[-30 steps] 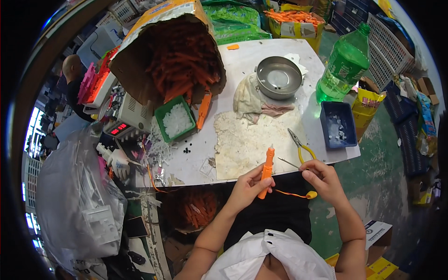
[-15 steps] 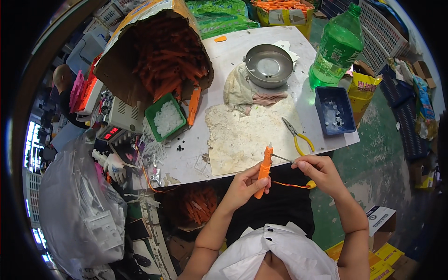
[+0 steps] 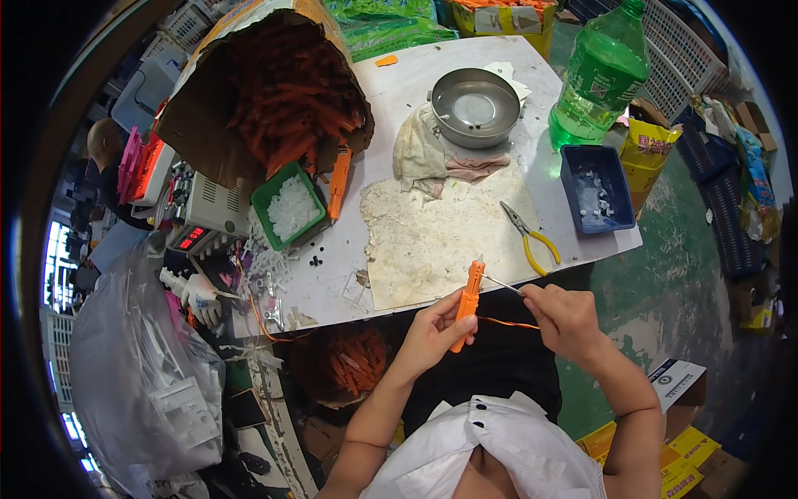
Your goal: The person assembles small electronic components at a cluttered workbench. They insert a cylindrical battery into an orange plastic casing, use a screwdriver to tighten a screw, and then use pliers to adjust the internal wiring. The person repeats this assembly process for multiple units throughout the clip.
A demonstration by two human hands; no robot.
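Above my lap, at the table's front edge, my left hand (image 3: 435, 331) grips a long, narrow orange plastic piece (image 3: 468, 309), its pale tip pointing up. My right hand (image 3: 565, 318) is closed around a thin metal rod-like tool (image 3: 504, 284). The rod's tip meets or nearly meets the side of the orange piece near its top. My fingers hide the tool's handle end. An orange-and-yellow wire (image 3: 509, 323) runs from behind the piece toward my right hand. Pliers with yellow handles (image 3: 532, 241) lie on the worn sheet (image 3: 449, 241) just beyond.
A cardboard box (image 3: 195, 137) of orange pieces lies tipped at the back left. Nearby are a green tray (image 3: 263, 208) of clear bits and a boxy device (image 3: 212, 208). A metal bowl (image 3: 453, 133), cloth (image 3: 420, 158), blue bin (image 3: 600, 224) and green bottle (image 3: 603, 79) stand farther right.
My right hand has turned and its fingers have closed in more around the tool. The yellow end of the wire is now out of sight. The view has shifted slightly.
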